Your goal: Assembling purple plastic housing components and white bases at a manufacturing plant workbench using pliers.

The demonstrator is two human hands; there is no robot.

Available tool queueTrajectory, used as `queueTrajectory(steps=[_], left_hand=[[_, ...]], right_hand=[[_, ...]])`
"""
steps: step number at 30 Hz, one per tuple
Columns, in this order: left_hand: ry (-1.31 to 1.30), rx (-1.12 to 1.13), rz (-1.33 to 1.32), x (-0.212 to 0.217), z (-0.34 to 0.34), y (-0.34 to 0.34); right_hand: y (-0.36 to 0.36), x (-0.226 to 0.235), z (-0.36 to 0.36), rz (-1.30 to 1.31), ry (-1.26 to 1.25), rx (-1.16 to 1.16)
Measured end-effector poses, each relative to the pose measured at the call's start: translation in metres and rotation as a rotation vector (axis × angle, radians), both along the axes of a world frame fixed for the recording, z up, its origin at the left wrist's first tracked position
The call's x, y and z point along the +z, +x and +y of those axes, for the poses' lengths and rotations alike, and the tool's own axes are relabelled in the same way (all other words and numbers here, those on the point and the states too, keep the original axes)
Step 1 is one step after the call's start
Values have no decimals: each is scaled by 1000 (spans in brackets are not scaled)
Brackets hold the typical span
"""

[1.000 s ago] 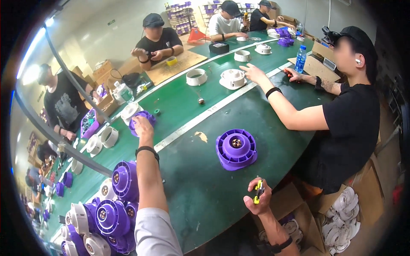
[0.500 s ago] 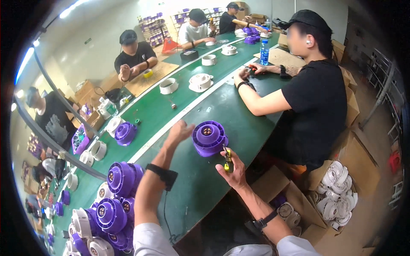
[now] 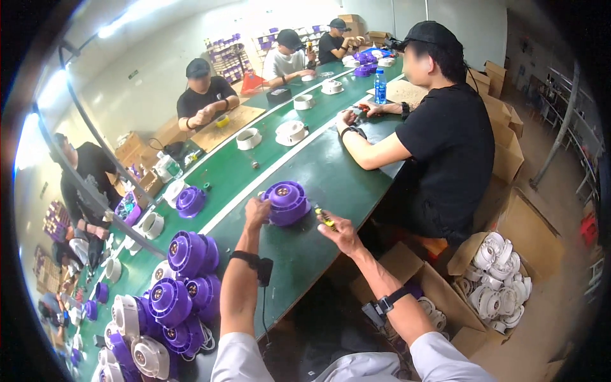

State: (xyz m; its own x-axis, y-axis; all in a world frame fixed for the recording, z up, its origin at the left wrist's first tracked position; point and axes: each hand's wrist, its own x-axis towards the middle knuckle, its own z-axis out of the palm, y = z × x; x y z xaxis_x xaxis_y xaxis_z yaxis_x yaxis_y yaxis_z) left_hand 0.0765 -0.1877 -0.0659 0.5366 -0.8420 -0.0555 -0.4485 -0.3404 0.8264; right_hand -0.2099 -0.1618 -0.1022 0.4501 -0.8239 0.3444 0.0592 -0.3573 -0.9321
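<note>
Head view, landmark: purple fan housing (image 3: pixel 286 202), lying on the green surface (image 3: pixel 331 181) just in front of the person.
Left hand (image 3: pixel 257 212): fingers closed on the housing's left rim, steadying it.
Right hand (image 3: pixel 342 232): just right of the housing, fingers clamped on a small yellow-handled screwdriver (image 3: pixel 325 218), tip pointing at the housing but not touching it.
Progress: judged early on this piece; tool not yet applied.
Stock: stacked purple and white housings (image 3: pixel 172 299), lower left of the housing.
</note>
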Motion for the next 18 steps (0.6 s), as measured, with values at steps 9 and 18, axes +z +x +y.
queueTrajectory(steps=[9, 18], left_hand=[[-152, 33, 801, 18, 135, 22], [-389, 108, 176, 25, 206, -28]], right_hand=[[22, 12, 22, 74, -173, -210], [46, 6, 47, 429, -374, -328]])
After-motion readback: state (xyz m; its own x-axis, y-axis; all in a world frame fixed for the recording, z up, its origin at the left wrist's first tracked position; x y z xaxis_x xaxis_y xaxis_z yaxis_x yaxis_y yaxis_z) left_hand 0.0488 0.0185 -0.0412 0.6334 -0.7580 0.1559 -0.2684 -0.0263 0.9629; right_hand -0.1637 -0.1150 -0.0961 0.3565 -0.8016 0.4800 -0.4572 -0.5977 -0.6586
